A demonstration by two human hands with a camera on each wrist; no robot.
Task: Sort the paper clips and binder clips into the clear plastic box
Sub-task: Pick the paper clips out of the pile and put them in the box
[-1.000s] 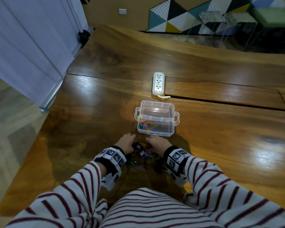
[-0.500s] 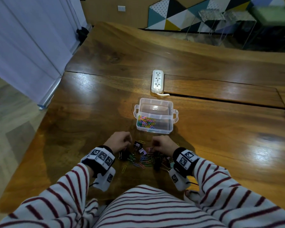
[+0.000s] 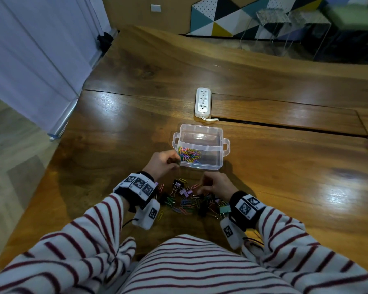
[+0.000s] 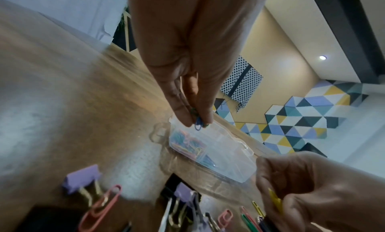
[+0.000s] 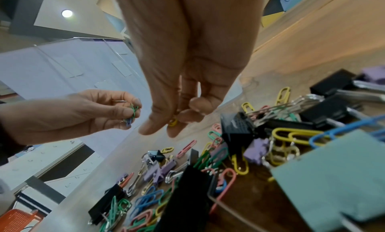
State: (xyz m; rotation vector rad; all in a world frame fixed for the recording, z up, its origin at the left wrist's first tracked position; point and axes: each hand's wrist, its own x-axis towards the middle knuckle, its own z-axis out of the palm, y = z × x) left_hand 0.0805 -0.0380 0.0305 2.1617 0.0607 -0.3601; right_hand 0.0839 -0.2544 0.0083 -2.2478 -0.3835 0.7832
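Left hand [image 3: 160, 164] raised from pile to near-left corner of clear plastic box [image 3: 200, 165] since half second ago, blue and green paper clips [image 4: 198, 120] pinched in fingertips; drop judged imminent. Right hand [image 3: 216, 185] kept over mixed pile [image 3: 187, 200], yellow clip [image 5: 172, 122] pinched.

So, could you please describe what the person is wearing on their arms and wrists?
Both arms wear white sleeves with dark red stripes. Each wrist carries a black band bearing white square tags with black patterns, plus a white camera unit with a thin black cable. The left hand and right hand are bare.
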